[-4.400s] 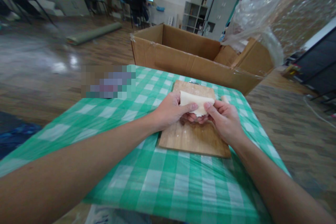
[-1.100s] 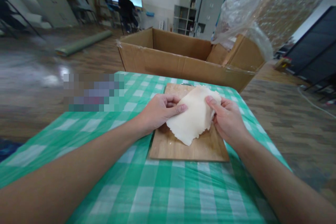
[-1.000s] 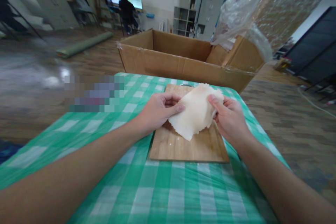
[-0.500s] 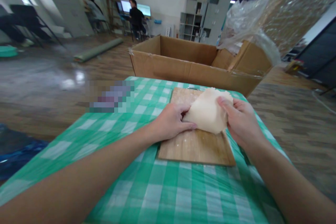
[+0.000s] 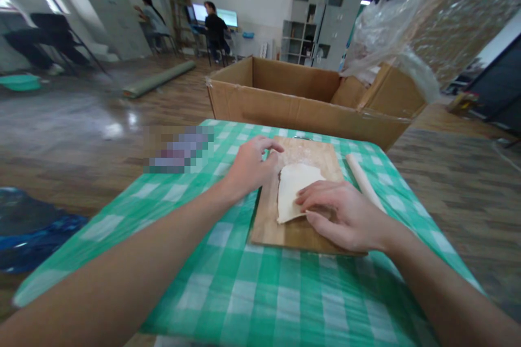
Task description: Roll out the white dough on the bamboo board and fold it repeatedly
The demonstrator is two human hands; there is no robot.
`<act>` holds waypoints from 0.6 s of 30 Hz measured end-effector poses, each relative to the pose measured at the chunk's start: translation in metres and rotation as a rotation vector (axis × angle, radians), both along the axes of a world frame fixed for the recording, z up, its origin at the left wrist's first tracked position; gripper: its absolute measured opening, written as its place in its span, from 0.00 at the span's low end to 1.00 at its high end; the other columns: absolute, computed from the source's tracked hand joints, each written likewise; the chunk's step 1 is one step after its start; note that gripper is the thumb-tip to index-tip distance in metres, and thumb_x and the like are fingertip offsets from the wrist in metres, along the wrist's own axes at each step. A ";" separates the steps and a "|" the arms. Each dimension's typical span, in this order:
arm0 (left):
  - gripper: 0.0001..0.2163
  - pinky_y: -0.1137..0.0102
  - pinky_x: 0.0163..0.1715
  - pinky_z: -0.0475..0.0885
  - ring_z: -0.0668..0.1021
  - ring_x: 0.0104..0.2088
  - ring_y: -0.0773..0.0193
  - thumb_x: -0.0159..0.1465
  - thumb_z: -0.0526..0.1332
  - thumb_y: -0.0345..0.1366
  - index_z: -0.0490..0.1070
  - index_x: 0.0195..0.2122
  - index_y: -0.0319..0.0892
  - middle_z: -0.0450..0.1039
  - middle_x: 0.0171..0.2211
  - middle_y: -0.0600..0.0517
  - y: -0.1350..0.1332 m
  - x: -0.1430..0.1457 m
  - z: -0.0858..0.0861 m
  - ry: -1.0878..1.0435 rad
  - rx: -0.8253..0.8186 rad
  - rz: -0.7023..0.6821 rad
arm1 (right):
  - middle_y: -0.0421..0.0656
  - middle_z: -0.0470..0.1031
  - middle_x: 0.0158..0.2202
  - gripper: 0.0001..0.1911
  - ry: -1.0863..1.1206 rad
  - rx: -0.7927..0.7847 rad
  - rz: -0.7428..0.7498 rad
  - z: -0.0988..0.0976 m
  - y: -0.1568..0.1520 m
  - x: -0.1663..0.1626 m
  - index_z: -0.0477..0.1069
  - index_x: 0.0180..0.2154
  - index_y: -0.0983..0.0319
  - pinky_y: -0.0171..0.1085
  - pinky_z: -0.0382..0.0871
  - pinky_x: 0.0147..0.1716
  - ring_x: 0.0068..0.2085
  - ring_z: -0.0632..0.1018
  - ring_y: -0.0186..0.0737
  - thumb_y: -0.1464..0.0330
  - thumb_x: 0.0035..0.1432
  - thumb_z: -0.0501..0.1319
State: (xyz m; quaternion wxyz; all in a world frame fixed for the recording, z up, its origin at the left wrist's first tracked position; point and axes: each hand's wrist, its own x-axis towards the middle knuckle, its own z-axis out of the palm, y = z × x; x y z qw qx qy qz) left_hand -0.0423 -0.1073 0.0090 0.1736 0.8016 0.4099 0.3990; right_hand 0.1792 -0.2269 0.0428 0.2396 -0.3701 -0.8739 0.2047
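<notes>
in the head view, we see a pale dough sheet lying on the wooden board, which rests on the counter under a green-and-white checked cover. our right hand lies over the sheet's right part, fingertips on the dough, the thumb set apart from the other fingers in a moderate gap. our left hand hovers by the board's left edge, fingers curled and parted, with nothing between them. a pale rod, seemingly a rolling pin, lies right of the board.

we judge the dough already flattened thin and laid down; its edges look uneven and we see no cuts. the right hand hides part of it, so we cannot tell whether it all lies flat.

we can read no brands or labels; the distant screens are too small, and the pixelated patch shows no lettering.
</notes>
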 end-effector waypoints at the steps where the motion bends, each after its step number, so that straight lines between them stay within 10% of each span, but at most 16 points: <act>1: 0.11 0.59 0.57 0.72 0.79 0.50 0.56 0.69 0.57 0.34 0.80 0.44 0.43 0.80 0.47 0.47 -0.004 0.002 0.001 0.035 -0.001 -0.042 | 0.45 0.85 0.45 0.10 0.014 -0.015 0.003 0.001 0.000 0.002 0.82 0.40 0.57 0.47 0.76 0.50 0.49 0.83 0.50 0.66 0.68 0.60; 11: 0.22 0.52 0.72 0.51 0.62 0.72 0.49 0.77 0.48 0.42 0.68 0.66 0.38 0.65 0.69 0.38 -0.019 0.012 -0.024 0.391 0.076 -0.366 | 0.56 0.50 0.76 0.41 -0.285 0.095 -0.244 -0.040 0.008 0.001 0.54 0.75 0.67 0.60 0.50 0.74 0.76 0.52 0.58 0.46 0.74 0.51; 18: 0.21 0.53 0.65 0.63 0.71 0.64 0.48 0.77 0.46 0.43 0.72 0.59 0.39 0.72 0.61 0.39 -0.013 0.009 -0.014 0.533 0.132 -0.056 | 0.55 0.50 0.75 0.41 -0.361 0.183 -0.275 -0.050 0.012 0.002 0.52 0.75 0.67 0.59 0.50 0.74 0.76 0.51 0.58 0.45 0.75 0.45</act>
